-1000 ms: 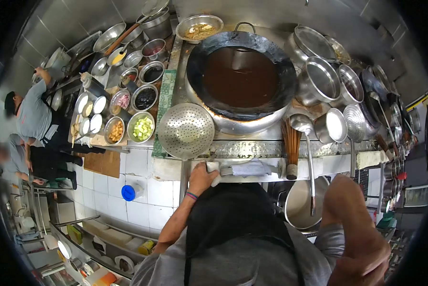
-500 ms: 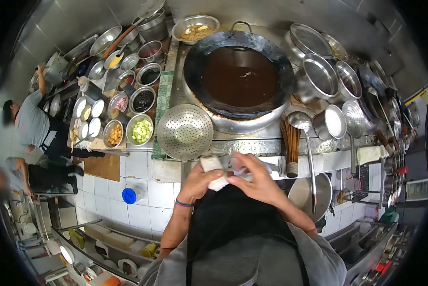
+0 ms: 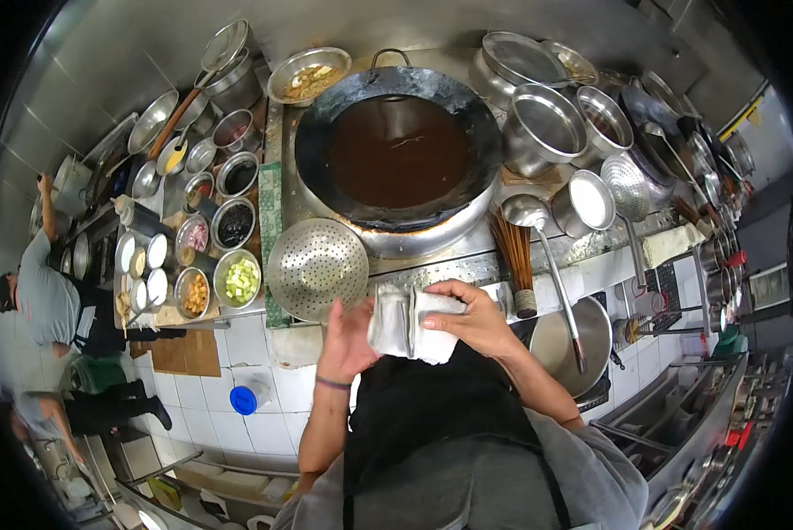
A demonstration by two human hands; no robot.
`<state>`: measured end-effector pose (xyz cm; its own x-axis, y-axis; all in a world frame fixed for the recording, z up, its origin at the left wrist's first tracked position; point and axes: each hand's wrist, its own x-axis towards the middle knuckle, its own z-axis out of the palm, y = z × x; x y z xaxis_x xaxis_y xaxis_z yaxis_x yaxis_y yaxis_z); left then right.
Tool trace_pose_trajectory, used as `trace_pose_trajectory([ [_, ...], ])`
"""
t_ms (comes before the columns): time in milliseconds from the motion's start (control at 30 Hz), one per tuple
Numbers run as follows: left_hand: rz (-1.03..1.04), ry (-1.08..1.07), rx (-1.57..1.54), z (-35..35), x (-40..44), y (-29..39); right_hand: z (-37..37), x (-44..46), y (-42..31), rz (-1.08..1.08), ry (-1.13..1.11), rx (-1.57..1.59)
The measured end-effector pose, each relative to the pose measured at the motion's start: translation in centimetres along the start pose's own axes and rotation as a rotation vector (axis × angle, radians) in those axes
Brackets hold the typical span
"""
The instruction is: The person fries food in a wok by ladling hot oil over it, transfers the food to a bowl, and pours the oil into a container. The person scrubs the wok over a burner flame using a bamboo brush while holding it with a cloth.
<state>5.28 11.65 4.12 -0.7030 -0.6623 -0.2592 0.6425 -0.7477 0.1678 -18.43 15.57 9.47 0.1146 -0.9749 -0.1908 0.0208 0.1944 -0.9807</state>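
Observation:
A white folded cloth (image 3: 432, 343) is in front of my dark apron, its layers parted by a fold down the middle. My right hand (image 3: 478, 320) grips its right part, thumb on top and fingers behind. Beside the cloth's left edge is my left hand (image 3: 347, 343), fingers apart and a little blurred; whether it touches the cloth I cannot tell. Just beyond the left hand lies a round perforated strainer (image 3: 318, 269). A large black wok (image 3: 312, 141) of dark brown liquid sits on the stove further off.
Bowls of chopped ingredients, including diced green pieces (image 3: 242, 281), stand at the left. On the right are a bamboo brush (image 3: 511, 256), a ladle (image 3: 526, 212) and metal pots (image 3: 546, 132). A large pot (image 3: 582, 340) stands lower right. Two other people (image 3: 47, 283) are at far left.
The cloth has gone from a narrow bundle to a wider folded piece. My left hand has let go and opened beside it; my right hand has taken hold. The view has shifted.

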Motion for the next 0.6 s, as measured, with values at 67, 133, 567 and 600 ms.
trace_pose_trajectory([
  [67,-0.166,-0.104,0.006,-1.5,1.6,-0.3,-0.2,0.6,0.7,0.069,0.028,-0.036],
  [133,-0.271,-0.191,0.178,-1.0,2.6,-0.8,-0.7,0.4,0.7,0.148,0.063,-0.071],
  [567,-0.146,0.134,0.565,-0.5,3.5,-1.3,-2.8,-4.5,6.8,-0.066,0.072,0.121],
  [600,-0.162,0.155,0.524,-0.2,3.7,-0.9,-2.8,-4.5,7.8,-0.14,0.14,0.106],
])
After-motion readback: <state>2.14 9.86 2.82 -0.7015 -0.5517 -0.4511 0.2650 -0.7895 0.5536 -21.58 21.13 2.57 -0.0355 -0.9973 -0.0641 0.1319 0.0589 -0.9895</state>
